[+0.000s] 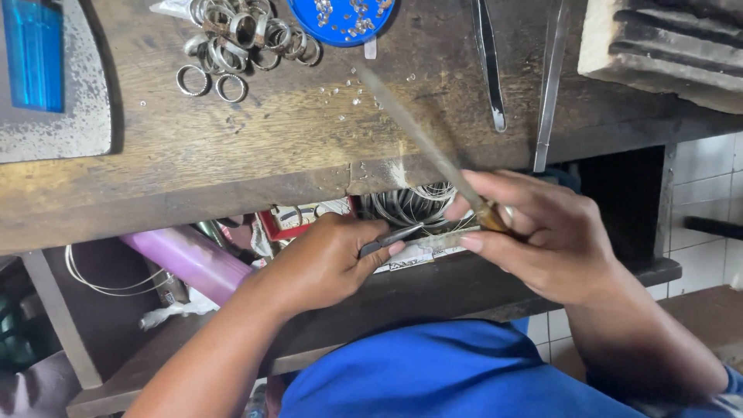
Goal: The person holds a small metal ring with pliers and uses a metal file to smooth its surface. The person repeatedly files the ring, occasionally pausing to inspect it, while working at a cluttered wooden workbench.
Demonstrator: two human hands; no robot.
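Note:
My left hand grips a small dark metal tool between thumb and fingers, its tip pointing right towards my other hand. My right hand is closed around the wooden handle of a long thin file that slants up and left over the edge of the worn wooden bench. Between the two hands lies a thin pale strip; a small ring seems to sit at my right fingers, but it is mostly hidden.
A pile of silver rings and a blue dish of small stones sit at the bench's far side, with loose stones scattered nearby. Two long tweezers lie to the right. Wire coils and a pink tube fill the shelf below.

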